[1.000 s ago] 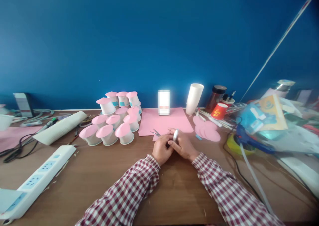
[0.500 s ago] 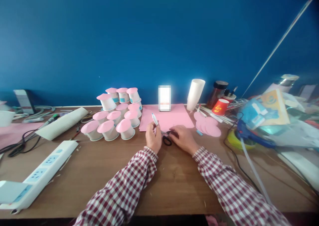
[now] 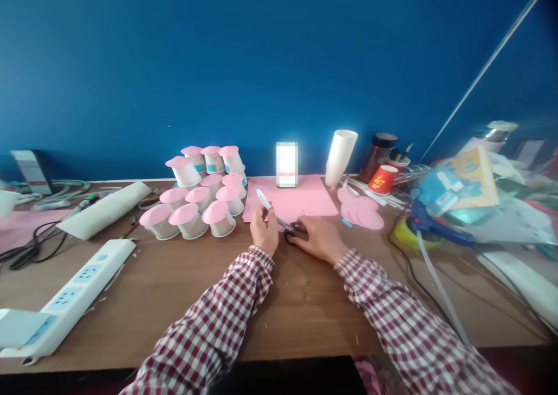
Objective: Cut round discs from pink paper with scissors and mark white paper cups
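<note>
My left hand (image 3: 264,231) is closed around a white and light-blue pen (image 3: 262,198), which sticks up out of the fist and leans left. Just right of it, my right hand (image 3: 321,238) has its thumb and fingers at the black handles of a pair of scissors (image 3: 288,236). The scissor blades point toward my left hand, and their tips are hidden there. Both hands are at the near edge of a pink paper sheet (image 3: 296,200). Several pink paper circles (image 3: 364,212) lie overlapped to the right of the sheet.
Several white paper cups with pink cone tops (image 3: 188,219) stand at left, some stacked. A lit phone (image 3: 286,165) leans at the wall. White stacked cups (image 3: 341,158), a red cup (image 3: 383,179) and a blue glue gun (image 3: 440,225) are right; a power strip (image 3: 74,293) is left.
The scissors have turned a little, and their handle loops sit closer to my right fingers. My left hand, with the pen, has shifted slightly left. The whole view has moved a little.
</note>
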{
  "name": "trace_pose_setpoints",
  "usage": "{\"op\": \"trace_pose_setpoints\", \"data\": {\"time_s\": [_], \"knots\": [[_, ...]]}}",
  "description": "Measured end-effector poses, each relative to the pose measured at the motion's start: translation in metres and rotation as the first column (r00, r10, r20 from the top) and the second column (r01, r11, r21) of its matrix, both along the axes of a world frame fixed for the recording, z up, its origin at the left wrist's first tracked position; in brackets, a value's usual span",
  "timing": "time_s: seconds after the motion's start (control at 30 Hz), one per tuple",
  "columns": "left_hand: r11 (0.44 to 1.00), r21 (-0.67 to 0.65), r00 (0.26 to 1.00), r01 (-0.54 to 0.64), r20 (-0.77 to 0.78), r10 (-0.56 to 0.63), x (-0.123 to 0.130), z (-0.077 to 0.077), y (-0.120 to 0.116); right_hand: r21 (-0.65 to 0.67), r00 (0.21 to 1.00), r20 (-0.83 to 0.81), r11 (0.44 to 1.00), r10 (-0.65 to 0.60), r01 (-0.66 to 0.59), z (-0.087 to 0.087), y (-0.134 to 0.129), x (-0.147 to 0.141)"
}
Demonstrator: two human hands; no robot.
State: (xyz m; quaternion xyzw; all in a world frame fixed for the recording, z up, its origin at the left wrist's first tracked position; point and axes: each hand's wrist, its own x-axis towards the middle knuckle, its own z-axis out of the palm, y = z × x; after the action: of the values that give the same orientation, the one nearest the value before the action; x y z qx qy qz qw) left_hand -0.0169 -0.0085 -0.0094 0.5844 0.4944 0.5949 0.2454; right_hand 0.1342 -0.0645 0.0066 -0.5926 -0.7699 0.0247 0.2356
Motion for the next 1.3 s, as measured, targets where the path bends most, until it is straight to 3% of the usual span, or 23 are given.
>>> {"op": "trace_pose_setpoints", "data": {"time_s": [0.17, 0.63, 0.77, 0.87, 0.93, 1.0, 1.1, 1.2, 1.3], "knots": [[1.0, 0.009, 1.0, -0.012, 0.017, 0.012, 0.001, 0.002, -0.001, -0.077, 0.997, -0.057, 0.996, -0.059, 0.055, -0.005, -0.001, -0.002], [0.998, 0.057, 0.998, -0.023, 0.055, 0.02, 0.0, -0.004, 0.002, -0.098, 0.992, -0.102, 0.993, -0.069, 0.059, -0.004, 0.0, -0.001], [0.997, 0.008, 0.993, -0.074, 0.097, 0.073, -0.001, -0.007, 0.004, -0.221, 0.951, -0.299, 0.975, -0.08, 0.012, -0.005, 0.002, 0.006], [0.995, -0.033, 0.989, -0.095, 0.112, 0.098, -0.001, -0.008, 0.006, -0.341, 0.847, -0.512, 0.939, -0.141, -0.049, -0.004, 0.005, 0.017], [0.996, -0.05, 0.988, -0.077, 0.127, 0.083, -0.001, -0.008, 0.007, -0.317, 0.82, -0.542, 0.949, -0.183, 0.002, -0.003, 0.008, 0.025], [0.997, -0.058, 0.99, -0.043, 0.128, 0.051, 0.0, -0.007, 0.007, -0.209, 0.858, -0.456, 0.966, -0.235, 0.154, -0.002, 0.01, 0.033], [0.998, -0.053, 0.993, 0.033, 0.118, -0.026, 0.002, -0.006, 0.005, -0.036, 0.926, -0.199, 0.947, -0.321, 0.32, -0.004, 0.012, 0.043], [0.986, -0.039, 0.983, 0.164, 0.094, -0.159, 0.005, -0.006, 0.001, 0.009, 0.936, -0.025, 0.936, -0.352, 0.352, -0.006, 0.011, 0.046], [0.949, -0.052, 0.948, 0.312, 0.08, -0.307, 0.008, -0.006, -0.003, 0.04, 0.941, 0.015, 0.94, -0.339, 0.338, -0.006, 0.009, 0.041]]}}
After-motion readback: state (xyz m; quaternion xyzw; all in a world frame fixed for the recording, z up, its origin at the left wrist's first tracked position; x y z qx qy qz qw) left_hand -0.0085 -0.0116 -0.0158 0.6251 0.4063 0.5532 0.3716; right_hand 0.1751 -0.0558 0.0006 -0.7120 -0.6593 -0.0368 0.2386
